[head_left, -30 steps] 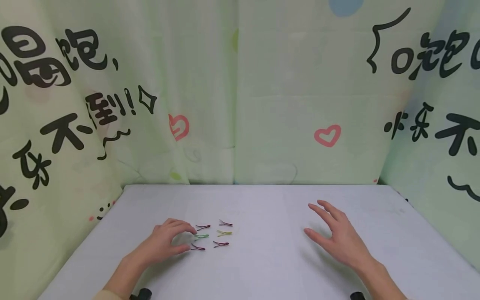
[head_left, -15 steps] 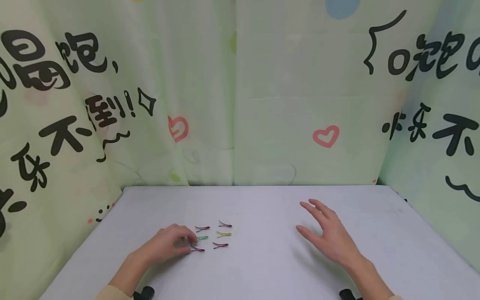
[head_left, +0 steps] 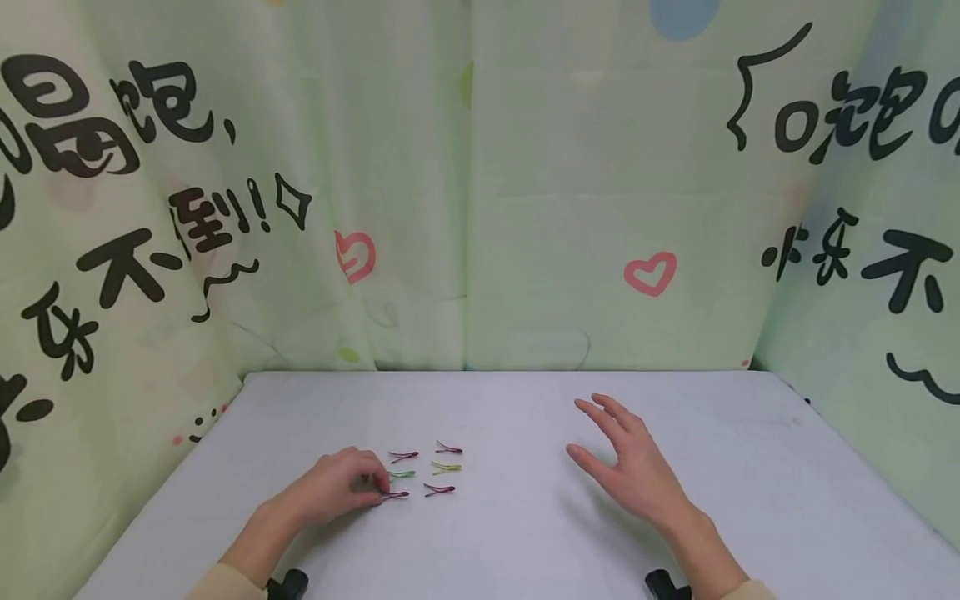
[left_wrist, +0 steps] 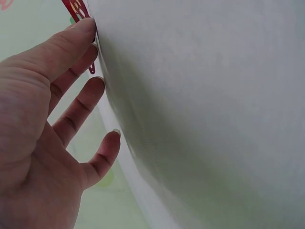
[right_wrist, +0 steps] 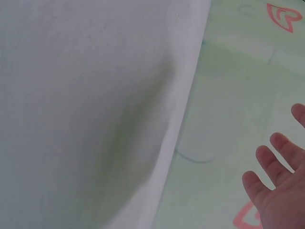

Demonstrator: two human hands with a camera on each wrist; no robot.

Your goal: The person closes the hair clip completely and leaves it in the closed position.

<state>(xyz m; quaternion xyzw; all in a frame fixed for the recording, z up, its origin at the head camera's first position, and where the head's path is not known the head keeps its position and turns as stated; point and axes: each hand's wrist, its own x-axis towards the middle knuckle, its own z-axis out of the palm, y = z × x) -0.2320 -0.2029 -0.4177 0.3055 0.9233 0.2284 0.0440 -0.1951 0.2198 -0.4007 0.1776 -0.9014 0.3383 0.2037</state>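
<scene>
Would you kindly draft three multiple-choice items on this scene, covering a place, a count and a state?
1. The hair clips lie nearest which hand? A left B right C neither
2. How many clips show in the head view? A three B five C eight
3. The right hand is: A a fist B gripping a clip C spread, holding nothing

Answers:
1 A, the left hand has its fingertips at the clips on the table.
2 B, three dark red, one green, one yellow.
3 C, its fingers are straight above bare table.

The right hand (head_left: 637, 471) has drifted leftward, while the left hand (head_left: 337, 487) closed onto the nearest clip (head_left: 395, 495).
</scene>
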